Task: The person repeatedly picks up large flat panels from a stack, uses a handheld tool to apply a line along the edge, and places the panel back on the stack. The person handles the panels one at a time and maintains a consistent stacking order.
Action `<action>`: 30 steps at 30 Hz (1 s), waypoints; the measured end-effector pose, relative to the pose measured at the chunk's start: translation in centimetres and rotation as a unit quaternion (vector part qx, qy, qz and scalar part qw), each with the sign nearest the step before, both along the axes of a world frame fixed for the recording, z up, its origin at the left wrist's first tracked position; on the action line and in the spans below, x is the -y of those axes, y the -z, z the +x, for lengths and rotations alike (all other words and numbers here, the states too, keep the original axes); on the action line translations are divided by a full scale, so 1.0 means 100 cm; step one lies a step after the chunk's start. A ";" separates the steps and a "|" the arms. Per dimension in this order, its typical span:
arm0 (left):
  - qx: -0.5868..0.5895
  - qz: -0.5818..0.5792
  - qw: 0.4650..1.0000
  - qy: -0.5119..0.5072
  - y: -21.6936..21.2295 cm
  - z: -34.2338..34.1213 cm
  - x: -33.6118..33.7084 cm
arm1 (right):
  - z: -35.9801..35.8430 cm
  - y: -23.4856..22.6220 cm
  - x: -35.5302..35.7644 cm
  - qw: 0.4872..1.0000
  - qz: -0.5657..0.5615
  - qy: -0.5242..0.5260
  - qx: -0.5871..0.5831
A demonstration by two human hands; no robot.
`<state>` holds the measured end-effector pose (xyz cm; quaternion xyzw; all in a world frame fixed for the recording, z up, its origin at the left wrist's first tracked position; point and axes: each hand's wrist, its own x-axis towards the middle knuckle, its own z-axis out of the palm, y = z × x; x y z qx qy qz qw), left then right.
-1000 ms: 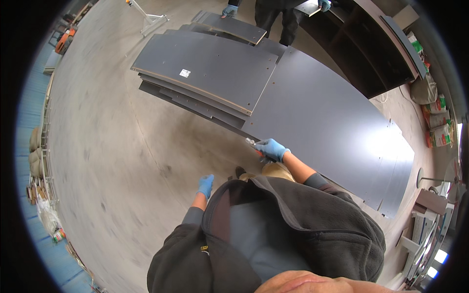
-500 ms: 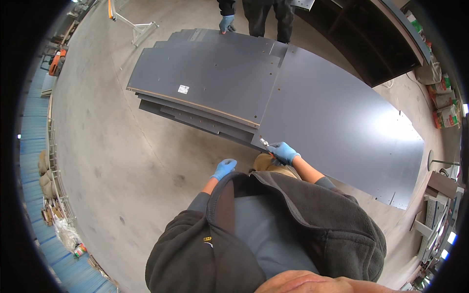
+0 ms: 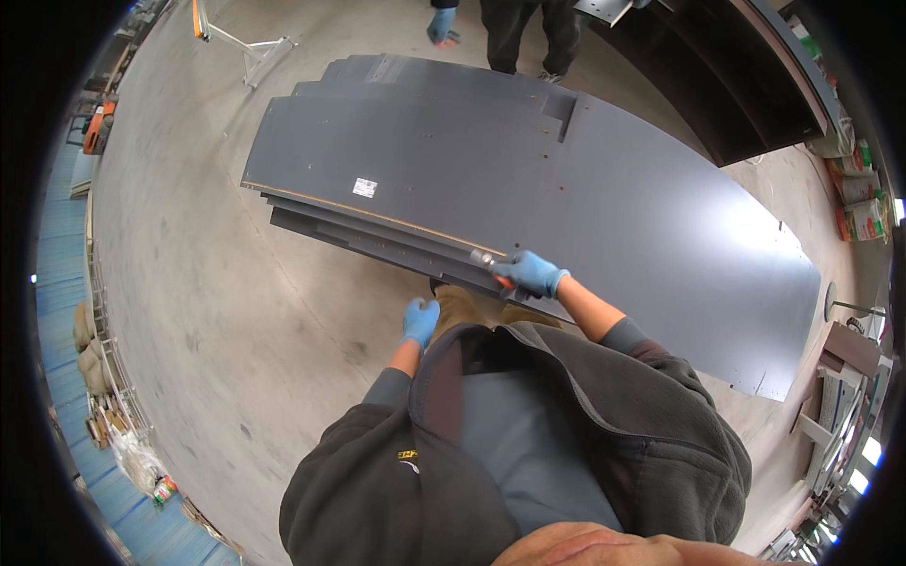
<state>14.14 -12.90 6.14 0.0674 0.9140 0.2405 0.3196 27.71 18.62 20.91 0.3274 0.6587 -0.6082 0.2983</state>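
Note:
My right hand (image 3: pixel 536 274), in a blue glove, is closed around a hammer (image 3: pixel 483 258) with a silver head and a red-and-dark handle. It is above the near edge of a stack of dark grey panels (image 3: pixel 377 151). The top left panel bears a white label (image 3: pixel 364 188) and several small holes; a wide grey panel (image 3: pixel 661 226) lies to its right. My left hand (image 3: pixel 420 321), also blue-gloved, is low in front of the stack, apart from it. Its fingers are curled, and whatever they may hold is hidden.
Across the stack stands a person in dark trousers (image 3: pixel 528 33), whose gloved hand (image 3: pixel 441 26) is off the panels. A dark brown cabinet (image 3: pixel 717 85) is at the far right. A white metal stand (image 3: pixel 255 52) is on the concrete floor (image 3: pixel 189 283) at the far left.
My right hand and the hammer have moved left and slightly up. My left hand has shifted a little left. The other person's hand has lifted off the panel's far edge.

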 end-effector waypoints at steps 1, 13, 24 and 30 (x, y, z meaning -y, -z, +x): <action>-0.083 -0.010 0.996 0.017 -0.009 -0.018 -0.008 | -0.014 -0.005 -0.006 0.999 0.015 0.037 0.002; -0.309 0.046 0.901 0.300 -0.076 -0.293 -0.112 | -0.277 -0.034 -0.149 0.963 0.173 0.207 -0.001; -0.311 0.108 0.810 0.486 -0.046 -0.368 -0.398 | -0.381 -0.034 -0.226 0.963 0.211 0.145 0.079; -0.260 0.057 0.830 0.489 -0.003 -0.387 -0.432 | -0.459 -0.002 -0.263 0.973 0.211 0.068 0.065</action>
